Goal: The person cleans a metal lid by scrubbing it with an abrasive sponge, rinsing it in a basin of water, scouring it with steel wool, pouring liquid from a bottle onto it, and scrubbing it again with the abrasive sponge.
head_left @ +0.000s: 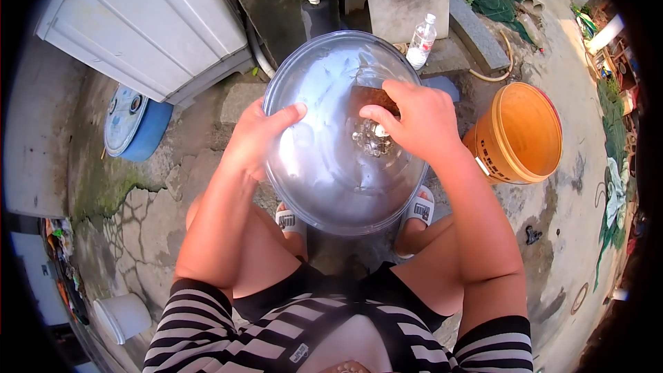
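A large round stainless steel basin (314, 173) is held tilted in front of my knees, its shiny inside facing me. My left hand (266, 128) grips its left rim, with the thumb inside and the other fingers hidden behind. My right hand (421, 119) reaches over the right side into the basin, fingers curled and thumb extended. Beneath that thumb is a shiny, tangled clump like a steel wool scrubber (373, 139); the fingers partly hide it. A brownish patch shows by the right fingertips, and I cannot tell whether it is a reflection.
An orange bucket (483, 146) stands to the right. Beyond the basin are a clear plastic bottle (421, 43) and a stone block (476, 31). At left are a blue drum (148, 131), a white ribbed cabinet (152, 21) and a white bucket (124, 318). The concrete floor is cracked.
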